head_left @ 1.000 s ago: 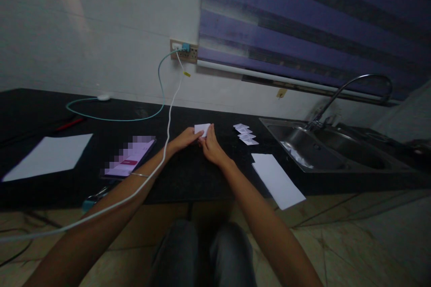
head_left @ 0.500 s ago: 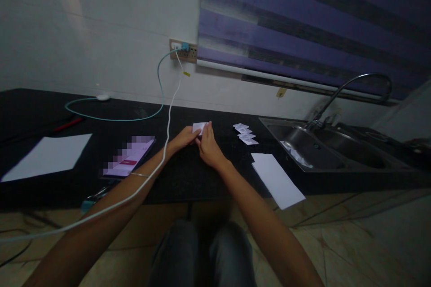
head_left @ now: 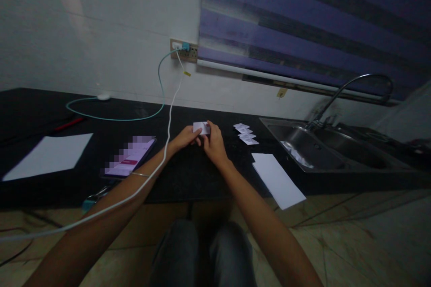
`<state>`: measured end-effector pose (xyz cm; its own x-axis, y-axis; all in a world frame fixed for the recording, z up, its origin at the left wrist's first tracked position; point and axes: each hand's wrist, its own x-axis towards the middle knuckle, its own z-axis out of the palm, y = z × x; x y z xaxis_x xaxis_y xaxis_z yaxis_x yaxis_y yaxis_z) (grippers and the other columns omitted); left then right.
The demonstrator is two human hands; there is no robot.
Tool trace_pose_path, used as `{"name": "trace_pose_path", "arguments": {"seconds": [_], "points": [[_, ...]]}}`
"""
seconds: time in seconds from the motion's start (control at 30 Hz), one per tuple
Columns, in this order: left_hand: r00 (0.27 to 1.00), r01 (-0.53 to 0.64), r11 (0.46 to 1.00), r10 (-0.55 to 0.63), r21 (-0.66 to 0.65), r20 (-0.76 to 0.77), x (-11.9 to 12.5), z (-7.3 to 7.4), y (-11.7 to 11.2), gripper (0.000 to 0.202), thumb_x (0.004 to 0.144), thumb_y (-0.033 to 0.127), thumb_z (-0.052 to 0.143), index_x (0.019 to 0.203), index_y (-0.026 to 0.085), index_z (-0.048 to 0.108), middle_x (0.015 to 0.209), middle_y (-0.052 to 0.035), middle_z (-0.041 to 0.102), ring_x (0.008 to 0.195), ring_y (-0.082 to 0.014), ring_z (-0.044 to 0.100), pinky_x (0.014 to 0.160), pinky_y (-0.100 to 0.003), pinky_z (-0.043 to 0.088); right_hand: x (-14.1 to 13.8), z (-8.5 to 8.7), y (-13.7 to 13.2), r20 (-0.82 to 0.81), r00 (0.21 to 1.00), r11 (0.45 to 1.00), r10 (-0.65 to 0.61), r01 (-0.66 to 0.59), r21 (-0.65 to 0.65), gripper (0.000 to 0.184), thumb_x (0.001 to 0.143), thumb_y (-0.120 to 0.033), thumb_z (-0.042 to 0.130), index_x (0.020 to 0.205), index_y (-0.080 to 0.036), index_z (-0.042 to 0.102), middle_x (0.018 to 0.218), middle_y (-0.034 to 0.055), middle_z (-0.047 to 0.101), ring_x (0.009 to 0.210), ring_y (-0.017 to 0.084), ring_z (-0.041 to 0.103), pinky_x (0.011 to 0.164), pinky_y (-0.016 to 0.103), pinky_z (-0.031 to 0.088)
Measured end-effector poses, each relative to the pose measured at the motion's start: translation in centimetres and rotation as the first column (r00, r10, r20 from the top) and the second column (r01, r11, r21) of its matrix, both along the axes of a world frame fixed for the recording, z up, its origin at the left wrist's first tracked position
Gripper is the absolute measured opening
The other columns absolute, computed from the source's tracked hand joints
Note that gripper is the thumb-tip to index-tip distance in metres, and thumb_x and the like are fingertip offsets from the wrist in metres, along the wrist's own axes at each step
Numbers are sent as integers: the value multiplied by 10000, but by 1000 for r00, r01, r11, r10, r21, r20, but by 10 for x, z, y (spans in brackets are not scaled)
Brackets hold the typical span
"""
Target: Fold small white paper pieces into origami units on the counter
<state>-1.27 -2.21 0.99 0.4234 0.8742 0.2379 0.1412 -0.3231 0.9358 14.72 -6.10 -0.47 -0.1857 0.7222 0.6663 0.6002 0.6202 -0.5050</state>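
A small white piece of folded paper (head_left: 200,126) is held up between both hands over the black counter. My left hand (head_left: 186,137) grips its left side, with the thumb on the face toward me. At its right edge, my right hand (head_left: 214,144) pinches it between thumb and fingers. To the right lie several small folded paper pieces (head_left: 246,134) in an overlapping row. Nearer the front edge rest white paper strips (head_left: 279,181), stacked slightly askew and jutting past the counter's edge.
A white sheet (head_left: 49,157) and a phone (head_left: 131,157) with a lit screen lie on the counter (head_left: 188,184) at left. A white cable (head_left: 169,125) crosses in front of my left forearm. The steel sink (head_left: 310,152) is at right, under a curved faucet (head_left: 343,85).
My right hand's fingers have shifted from lying upright along the paper to bending around its right edge. More of the paper's face now shows. The left hand has barely moved.
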Motion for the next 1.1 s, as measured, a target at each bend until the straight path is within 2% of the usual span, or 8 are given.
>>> {"name": "trace_pose_path", "arguments": {"seconds": [0.2,0.3,0.4,0.47,0.53,0.73,0.9,1.1], "points": [[995,93,996,-92,5,-38,4,-2,1,493,856,590,663,843,98,678,666,-64,687,590,-152,646,487,-203,394,15,4,6,-129,974,981,-185,190,29,202,904,-220,511,990,-153,681,983,129,632,935,251,609,912,411,514],[992,126,991,-125,-53,30,4,-3,3,461,842,552,700,937,101,693,767,-76,719,650,-153,665,499,-194,412,15,7,4,-115,977,983,-181,182,-3,180,920,-281,532,946,-184,681,838,68,648,784,216,611,820,364,516],[959,247,945,-207,-216,194,1,-1,4,651,913,708,473,1068,115,695,866,-118,738,716,-180,687,510,-213,455,15,9,1,-177,973,988,-146,135,-73,189,929,-314,532,1002,-199,664,769,30,671,705,197,631,761,334,519],[927,333,884,-244,-328,284,-1,1,3,801,929,777,276,1108,118,695,912,-152,741,769,-208,701,528,-237,489,16,10,0,-237,966,993,-102,83,-90,187,928,-302,519,1020,-203,648,815,32,697,736,196,659,759,326,526],[915,349,865,-231,-362,331,-3,2,3,742,943,742,322,1127,129,697,958,-156,744,838,-216,706,584,-245,518,16,10,0,-279,960,995,-32,5,-95,180,924,-283,499,1015,-205,633,877,37,712,790,194,679,775,323,534],[960,193,960,-142,-202,241,-2,-7,7,361,856,431,700,1041,124,747,988,-109,739,848,-173,651,717,-249,500,15,11,3,-313,949,991,-43,-1,-137,232,944,-410,492,955,-201,592,862,45,680,797,200,659,769,329,535],[985,168,985,-166,-30,48,-1,-1,4,240,795,404,749,896,187,771,927,-39,727,812,-154,618,604,-213,432,15,5,9,-166,984,993,-69,53,-103,114,910,-249,441,954,-196,533,941,75,603,892,215,588,876,381,506],[948,293,905,-234,-307,215,2,4,-9,560,921,639,548,926,99,697,831,-101,709,675,-141,659,501,-189,369,15,-5,8,-45,998,986,42,-49,-161,145,902,-178,385,1025,-204,458,1060,101,493,1045,237,514,998,448,469]]}}
